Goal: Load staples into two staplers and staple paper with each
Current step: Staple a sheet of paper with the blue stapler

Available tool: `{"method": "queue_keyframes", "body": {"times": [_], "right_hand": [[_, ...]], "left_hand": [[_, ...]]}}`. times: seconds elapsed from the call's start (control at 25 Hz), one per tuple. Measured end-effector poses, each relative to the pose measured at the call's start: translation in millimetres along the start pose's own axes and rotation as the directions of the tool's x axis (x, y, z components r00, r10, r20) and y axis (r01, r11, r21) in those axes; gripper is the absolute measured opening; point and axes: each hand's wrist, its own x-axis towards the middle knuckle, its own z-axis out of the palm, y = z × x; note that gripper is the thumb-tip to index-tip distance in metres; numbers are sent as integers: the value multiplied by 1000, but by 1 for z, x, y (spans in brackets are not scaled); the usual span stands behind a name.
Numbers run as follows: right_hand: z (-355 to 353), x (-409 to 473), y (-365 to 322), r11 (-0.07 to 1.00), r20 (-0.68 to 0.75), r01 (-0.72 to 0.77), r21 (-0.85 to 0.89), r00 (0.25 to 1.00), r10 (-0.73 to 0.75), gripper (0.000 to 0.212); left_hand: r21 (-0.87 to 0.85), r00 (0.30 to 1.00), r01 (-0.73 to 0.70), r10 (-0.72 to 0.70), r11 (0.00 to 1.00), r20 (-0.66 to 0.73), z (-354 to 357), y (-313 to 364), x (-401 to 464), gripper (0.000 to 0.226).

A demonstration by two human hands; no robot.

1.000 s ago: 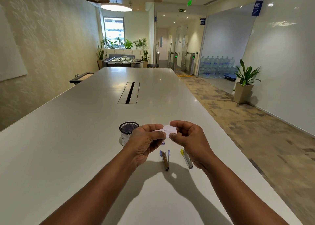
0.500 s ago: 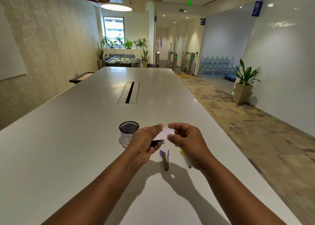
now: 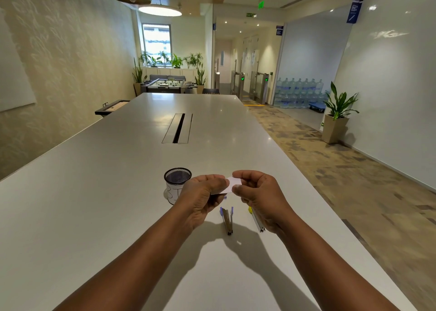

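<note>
Hands meet above the white table (image 3: 118, 192), left hand (image 3: 200, 198) and right hand (image 3: 257, 195) both pinching a small white paper (image 3: 232, 184), over the blue stapler (image 3: 227, 220) and yellow stapler (image 3: 256, 218) lying below

Bright ceiling light, soft arm shadows on the glossy table (image 3: 99, 192), wide-angle bending at edges.

Table (image 3: 118, 204): plain white. Cup (image 3: 175, 188): black mesh, white label with black marks. Paper (image 3: 232, 185): white. Left stapler (image 3: 227, 220): purple-blue tabs, tan metal. Right stapler (image 3: 256, 217): yellow tip, silver rail. Floor (image 3: 354, 192): mottled tan-grey patches. Wall (image 3: 59, 63): cream, leafy texture.
</note>
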Motion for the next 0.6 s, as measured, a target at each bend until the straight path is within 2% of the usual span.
{"method": "queue_keyframes", "body": {"times": [0.12,0.28,0.36,0.52,0.6], "right_hand": [[0,0,0,1000,7,-2,8,1000,2,33],[-4,1,-1,1000,-19,-9,29,1000,9,32],[-4,1,0,999,-22,-10,45,1000,11,32],[-1,-1,2,999,10,-15,36,1000,15,33],[-1,-1,2,1000,10,-8,25,1000,8,33]], "left_hand": [[-44,999,4,-6,999,-48,4,-1,1,13],[-13,996,-13,14,1000,86,2,0,0,19],[10,994,-17,16,1000,104,0,0,3,22],[-52,1000,15,-16,999,-21,3,-3,5,11],[-69,1000,21,-23,997,-20,3,-6,7,12]]}}
